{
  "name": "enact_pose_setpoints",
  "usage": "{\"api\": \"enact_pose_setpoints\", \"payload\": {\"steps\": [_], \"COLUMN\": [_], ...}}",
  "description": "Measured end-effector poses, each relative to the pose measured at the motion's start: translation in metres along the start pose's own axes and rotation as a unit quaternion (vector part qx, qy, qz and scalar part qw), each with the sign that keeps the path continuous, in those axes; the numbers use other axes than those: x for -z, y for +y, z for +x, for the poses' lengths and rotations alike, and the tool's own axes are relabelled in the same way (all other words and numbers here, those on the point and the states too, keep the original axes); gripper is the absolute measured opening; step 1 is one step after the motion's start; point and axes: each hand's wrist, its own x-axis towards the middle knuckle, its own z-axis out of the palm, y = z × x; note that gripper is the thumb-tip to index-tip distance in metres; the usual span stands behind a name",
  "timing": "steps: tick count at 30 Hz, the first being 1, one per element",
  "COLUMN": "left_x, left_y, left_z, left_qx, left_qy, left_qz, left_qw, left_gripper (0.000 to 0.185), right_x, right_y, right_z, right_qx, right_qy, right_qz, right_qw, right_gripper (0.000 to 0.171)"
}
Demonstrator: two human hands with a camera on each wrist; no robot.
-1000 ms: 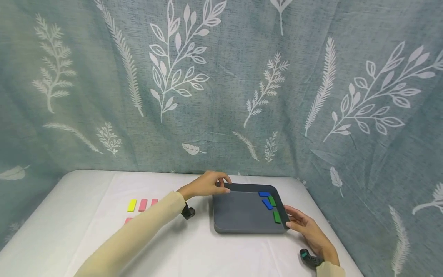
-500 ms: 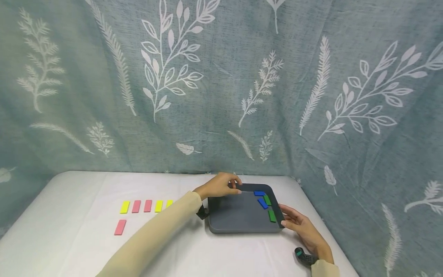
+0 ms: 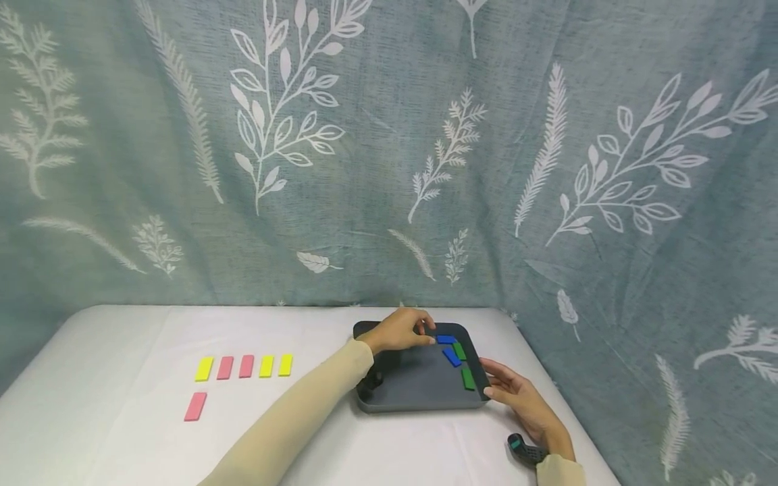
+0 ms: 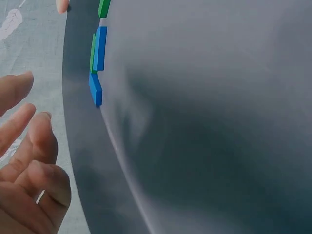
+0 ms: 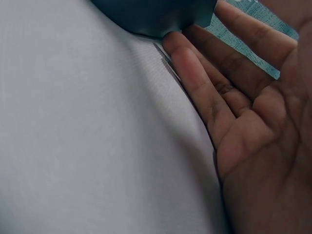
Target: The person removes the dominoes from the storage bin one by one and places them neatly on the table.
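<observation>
My left hand (image 3: 402, 329) hovers over the back of a dark grey tray (image 3: 422, 406). Its thumb and fingers are apart, with nothing between them. Nearest to it lies a blue flat rectangular block (image 3: 446, 339) inside the tray. A second blue block (image 3: 452, 357) and two green blocks, one back (image 3: 458, 351) and one front (image 3: 468, 379), lie along the right wall. My right hand (image 3: 519, 398) holds the tray's right edge, its thumb at the rim and fingers along the outside. In the right wrist view, fingertips touch the tray's underside edge (image 5: 146, 22).
On the white table (image 3: 121, 337), left of the tray, is a row of yellow (image 3: 204, 369) and pink (image 3: 225, 368) blocks. One pink block (image 3: 196, 406) lies nearer the front. A patterned green curtain (image 3: 365, 169) hangs behind and along the right side.
My left hand has moved right across the tray, close to the back blue block. The head view has swung left, uncovering more blocks. The right hand stays at the tray's edge.
</observation>
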Motion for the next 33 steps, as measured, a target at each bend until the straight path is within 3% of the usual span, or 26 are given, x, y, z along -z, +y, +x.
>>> {"api": "enact_pose_setpoints", "payload": {"steps": [6,25,33], "left_x": [-0.012,-0.036,-0.044], "left_y": [0.000,-0.002,-0.007], "left_z": [0.009,0.022,0.023], "left_qx": [0.015,0.040,0.046], "left_qy": [-0.003,-0.033,-0.039], "left_qz": [-0.009,0.057,0.042], "left_qw": [0.9998,0.9970,0.9973], "left_gripper": [0.029,0.051,0.053], "right_x": [0.001,-0.001,0.000], "right_y": [-0.001,-0.001,-0.001], "right_z": [-0.001,-0.001,0.000], "right_qx": [-0.012,-0.011,-0.008], "right_qy": [0.012,0.013,0.008], "right_qz": [0.000,0.006,0.005], "right_qw": [1.000,1.000,1.000], "right_gripper": [0.064,0.062,0.062]}}
